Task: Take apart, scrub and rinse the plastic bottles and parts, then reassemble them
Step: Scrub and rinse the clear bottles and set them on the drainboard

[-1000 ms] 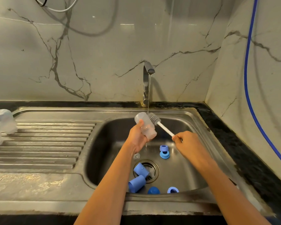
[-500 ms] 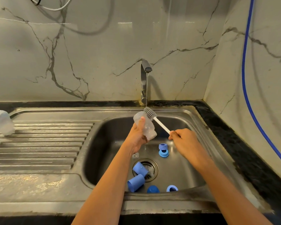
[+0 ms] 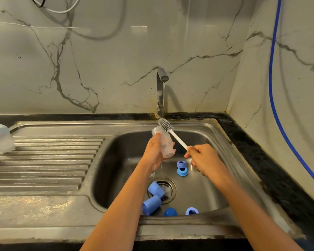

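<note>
My left hand (image 3: 153,151) grips a clear plastic bottle (image 3: 164,143) tilted over the sink basin (image 3: 116,160), its mouth pointing down toward me. My right hand (image 3: 201,157) holds the white handle of a bottle brush (image 3: 166,125), whose grey bristle head rests on the bottle's raised far end under the running water of the tap (image 3: 160,91). On the basin floor lie two blue caps (image 3: 153,198) by the drain, a blue ring part (image 3: 182,168), a dark blue dome (image 3: 170,212) and another blue ring (image 3: 192,211).
Clear bottles (image 3: 1,138) stand on the ribbed draining board (image 3: 43,160) at far left. A black counter edge (image 3: 261,160) runs along the right. A blue hose (image 3: 274,87) hangs down the right marble wall.
The brush head has slid up from beside the bottle to its far end, directly under the water stream. The bottle stays gripped in my left hand.
</note>
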